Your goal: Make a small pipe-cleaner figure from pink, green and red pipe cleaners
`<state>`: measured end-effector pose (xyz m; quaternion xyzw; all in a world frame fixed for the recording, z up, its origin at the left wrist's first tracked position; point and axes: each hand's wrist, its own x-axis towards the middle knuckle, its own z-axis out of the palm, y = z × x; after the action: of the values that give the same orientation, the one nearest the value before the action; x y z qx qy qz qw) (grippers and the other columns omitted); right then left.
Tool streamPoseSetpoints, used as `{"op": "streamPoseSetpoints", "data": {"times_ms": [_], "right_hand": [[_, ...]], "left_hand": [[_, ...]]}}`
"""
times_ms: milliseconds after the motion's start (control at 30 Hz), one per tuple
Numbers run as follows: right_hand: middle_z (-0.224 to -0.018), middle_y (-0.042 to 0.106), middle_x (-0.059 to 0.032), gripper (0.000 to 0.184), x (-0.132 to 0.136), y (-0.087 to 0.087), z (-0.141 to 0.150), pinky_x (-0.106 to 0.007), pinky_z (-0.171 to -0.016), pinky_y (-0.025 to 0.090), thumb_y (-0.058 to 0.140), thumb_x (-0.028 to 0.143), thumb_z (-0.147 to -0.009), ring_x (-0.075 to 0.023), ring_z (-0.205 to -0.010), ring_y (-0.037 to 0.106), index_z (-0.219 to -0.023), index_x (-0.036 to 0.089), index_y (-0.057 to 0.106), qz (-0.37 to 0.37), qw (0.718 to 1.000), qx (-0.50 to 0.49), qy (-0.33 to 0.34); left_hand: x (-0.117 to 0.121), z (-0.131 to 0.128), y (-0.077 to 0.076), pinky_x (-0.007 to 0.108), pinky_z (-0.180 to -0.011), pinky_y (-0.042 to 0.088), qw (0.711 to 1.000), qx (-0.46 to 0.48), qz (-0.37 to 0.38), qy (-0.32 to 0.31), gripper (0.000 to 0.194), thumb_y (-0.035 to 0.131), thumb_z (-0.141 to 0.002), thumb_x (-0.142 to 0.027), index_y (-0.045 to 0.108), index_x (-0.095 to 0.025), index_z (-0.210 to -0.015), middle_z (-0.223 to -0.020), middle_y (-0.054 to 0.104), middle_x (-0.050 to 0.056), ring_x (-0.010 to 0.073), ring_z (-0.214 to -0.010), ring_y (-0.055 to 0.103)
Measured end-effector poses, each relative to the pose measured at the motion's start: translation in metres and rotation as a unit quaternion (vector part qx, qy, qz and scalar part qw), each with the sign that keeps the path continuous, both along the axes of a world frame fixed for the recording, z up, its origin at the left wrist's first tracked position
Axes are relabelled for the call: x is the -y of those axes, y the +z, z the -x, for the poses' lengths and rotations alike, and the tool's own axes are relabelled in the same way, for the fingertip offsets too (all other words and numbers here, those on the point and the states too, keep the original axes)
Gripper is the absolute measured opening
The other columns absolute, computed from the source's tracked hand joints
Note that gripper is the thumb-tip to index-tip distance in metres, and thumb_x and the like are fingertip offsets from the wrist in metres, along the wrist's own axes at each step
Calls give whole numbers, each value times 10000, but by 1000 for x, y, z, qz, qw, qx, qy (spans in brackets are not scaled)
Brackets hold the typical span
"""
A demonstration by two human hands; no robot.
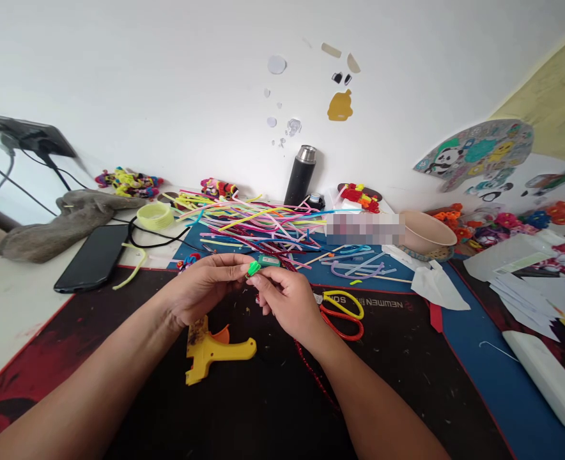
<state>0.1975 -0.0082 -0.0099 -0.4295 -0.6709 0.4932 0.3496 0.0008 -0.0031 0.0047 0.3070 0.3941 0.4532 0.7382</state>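
A small bright green piece [254, 268], perhaps folded pipe cleaner, is pinched between the fingertips of both hands above the black mat. My left hand [210, 284] grips it from the left with thumb and forefinger. From the other side, the thumb and fingers of my right hand [287, 294] close on it. Below my left hand lies a yellow glue gun [222, 351] with an orange trigger. Scissors [342, 314] with one yellow and one red handle rest just right of my right hand. A dark red sparkly strand [311, 368] runs down under my right forearm.
Behind the hands is a heap of coloured pipe cleaners [258, 220], with a black flask [301, 176] at the wall. A phone [92, 257] and a pale yellow roll [154, 216] lie left. Right are a bowl [426, 231], tissue [438, 285] and a white device [546, 377].
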Motion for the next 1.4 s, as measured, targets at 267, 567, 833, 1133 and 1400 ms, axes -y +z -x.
{"op": "streamPoseSetpoints", "data": {"times_ms": [267,567,833,1133,1400], "right_hand": [[-687,656,26,241,0,-1,1,-231,-527,477,641,407,-1037,-114,-518,634,-1021,209,777,13,1000,-27,0],[-678,652,25,176,-3,-2,1,-234,-513,472,661,352,-1007,-111,-497,618,-1003,208,762,16,998,-53,-3],[-670,636,36,192,-2,0,2,-223,-480,458,652,356,-990,-103,-479,606,-1039,202,755,28,997,-78,5],[-664,624,47,214,-2,2,1,-209,-462,439,643,336,-979,-93,-468,593,-1084,201,770,36,994,-103,9],[-661,623,45,222,-3,2,0,-217,-471,454,672,357,-973,-99,-477,598,-1086,205,787,44,994,-101,9]], "left_hand": [[0,-3,-6,245,-753,597,998,50,-11,-27,313,1049,-641,-269,859,-133,-849,-837,779,65,180,-791,711],[1,-2,-8,308,-808,595,999,17,-27,-24,381,1046,-645,-325,847,-163,-926,-905,754,53,207,-868,693],[0,-2,-7,312,-855,574,1000,4,-27,-12,460,1051,-640,-332,846,-185,-1025,-986,765,53,211,-923,701],[0,-4,-8,325,-848,549,999,-10,-30,-3,487,1064,-608,-368,849,-199,-1011,-993,754,47,218,-915,695],[-1,-1,-7,362,-916,502,987,-120,-95,40,513,1038,-629,-442,819,-222,-1037,-1048,754,52,255,-1009,674]]}}
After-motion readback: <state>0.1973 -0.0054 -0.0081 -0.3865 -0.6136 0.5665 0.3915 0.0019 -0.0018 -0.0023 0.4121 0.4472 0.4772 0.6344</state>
